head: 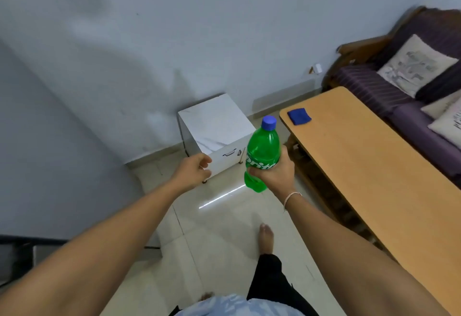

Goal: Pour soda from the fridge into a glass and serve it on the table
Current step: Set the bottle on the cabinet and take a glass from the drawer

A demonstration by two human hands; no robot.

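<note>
1. The right hand (272,174) is wrapped around the middle of the green bottle (262,151), fingers closed over the label. The bottle is upright, leaning slightly, and carried in the air above the tiled floor (224,228). Its blue cap (269,123) is on.
2. The left hand (193,168) holds nothing. Its fingers are loosely curled, neither spread nor pinching, and it hangs well to the left of the bottle hand, in front of a white cabinet (214,126).
3. The bench (374,166) lies to the right of the bottle hand, near it. A blue cloth (298,116) sits on its far corner. No glass is visible anywhere, so the pour looks not yet begun.
4. Risks, as I judge them:
   - The grip is one-handed on a smooth, possibly cold and wet bottle; it could slip through the fingers onto the tiles.
   - Swinging it while walking would shake the soda, and it may foam over when the cap comes off.
   - The bench edge is close to the right hand; a careless turn could knock the bottle against it.
   - A bare foot (265,238) is below, in the path of any drop.
</note>
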